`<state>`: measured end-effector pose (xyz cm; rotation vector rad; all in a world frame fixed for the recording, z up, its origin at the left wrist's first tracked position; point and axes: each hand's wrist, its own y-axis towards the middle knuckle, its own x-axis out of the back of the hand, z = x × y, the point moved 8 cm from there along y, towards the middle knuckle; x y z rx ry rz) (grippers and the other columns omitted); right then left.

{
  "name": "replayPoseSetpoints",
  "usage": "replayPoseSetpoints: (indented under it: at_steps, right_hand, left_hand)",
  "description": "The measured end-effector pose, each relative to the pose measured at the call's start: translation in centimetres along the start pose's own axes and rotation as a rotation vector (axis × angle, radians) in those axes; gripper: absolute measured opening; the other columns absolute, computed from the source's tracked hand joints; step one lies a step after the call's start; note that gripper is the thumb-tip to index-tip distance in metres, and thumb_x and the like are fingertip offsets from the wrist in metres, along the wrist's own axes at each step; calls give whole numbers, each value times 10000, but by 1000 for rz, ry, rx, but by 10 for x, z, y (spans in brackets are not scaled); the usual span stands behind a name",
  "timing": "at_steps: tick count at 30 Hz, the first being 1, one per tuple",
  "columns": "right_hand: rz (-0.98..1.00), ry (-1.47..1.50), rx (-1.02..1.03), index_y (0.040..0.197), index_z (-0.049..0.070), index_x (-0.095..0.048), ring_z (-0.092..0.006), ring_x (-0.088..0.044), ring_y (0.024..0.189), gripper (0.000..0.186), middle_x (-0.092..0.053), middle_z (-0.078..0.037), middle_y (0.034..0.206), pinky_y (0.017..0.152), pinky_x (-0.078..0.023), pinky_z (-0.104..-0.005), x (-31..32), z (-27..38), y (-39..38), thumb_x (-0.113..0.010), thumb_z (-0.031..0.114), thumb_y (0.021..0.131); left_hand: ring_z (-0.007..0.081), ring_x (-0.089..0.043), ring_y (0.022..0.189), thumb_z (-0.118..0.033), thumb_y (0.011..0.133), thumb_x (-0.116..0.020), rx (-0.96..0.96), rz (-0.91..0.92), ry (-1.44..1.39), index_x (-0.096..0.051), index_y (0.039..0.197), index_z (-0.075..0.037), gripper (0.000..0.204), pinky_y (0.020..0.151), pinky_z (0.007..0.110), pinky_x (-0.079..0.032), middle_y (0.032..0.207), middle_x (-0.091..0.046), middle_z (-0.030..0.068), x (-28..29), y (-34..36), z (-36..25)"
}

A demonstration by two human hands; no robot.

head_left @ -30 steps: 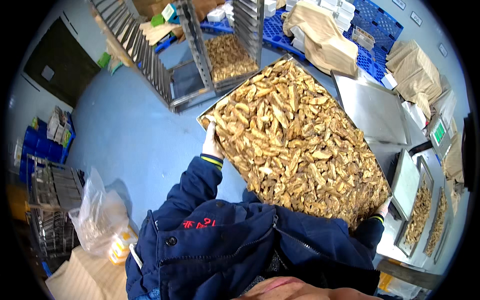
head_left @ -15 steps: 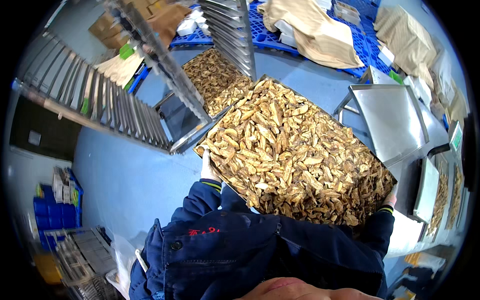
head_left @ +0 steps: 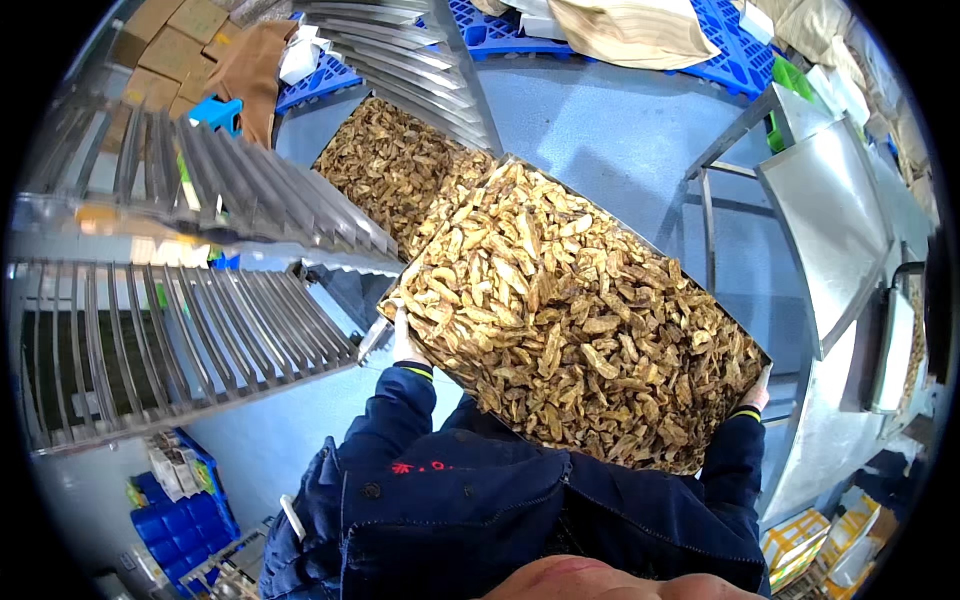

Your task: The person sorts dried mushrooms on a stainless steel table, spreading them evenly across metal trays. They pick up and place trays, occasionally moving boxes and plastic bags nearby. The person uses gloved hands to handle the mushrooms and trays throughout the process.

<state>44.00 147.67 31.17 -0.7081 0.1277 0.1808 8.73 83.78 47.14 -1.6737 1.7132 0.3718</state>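
A large shallow tray (head_left: 656, 249) heaped with tan and brown dried slices (head_left: 560, 300) is held level in front of my body. My left hand (head_left: 405, 338) grips its near left corner, with fingers partly hidden beneath the rim. My right hand (head_left: 760, 388) holds the right end, its fingers mostly out of sight. The tray's far left end comes up against a slotted metal rack (head_left: 330, 215) and overlaps another load of the same slices (head_left: 385, 165) in view. Whether the two touch is unclear.
More rack rails (head_left: 180, 350) stand at the left, and slanted metal shelves (head_left: 410, 70) at the far side. A metal table (head_left: 835, 220) is close on the right. Blue pallets (head_left: 490, 30) with covered goods lie at the back, cardboard boxes (head_left: 165, 50) at the far left.
My view has turned and moved closer to the rack, whose rails now spread wider at the left. The tray stays in both hands, shifted slightly left in view.
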Motion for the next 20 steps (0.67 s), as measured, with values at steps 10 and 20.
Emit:
replayPoseSetpoints:
  at_steps: [10,20]
  right_hand:
    - [-90,-159,150,1131,-116,-603,-241,-634,885,840,-652,-141,1109,803,-503,-366,6,24,3,-552,667,833]
    - [34,-25,-22,1210,-13,-597,-279,-659,962,712,-647,-137,1151,877,-531,-391,24,0,9,-591,594,838]
  left_hand:
    - [340,-447,1279,-574,910,-492,62,-83,47,-384,1430,-100,712,1070,492,-367,1441,-432,106,-3,23,15]
    - [369,-433,1284,-627,872,-513,130,-293,116,-368,1443,-146,761,1080,526,-344,1454,-417,133,11,4,13]
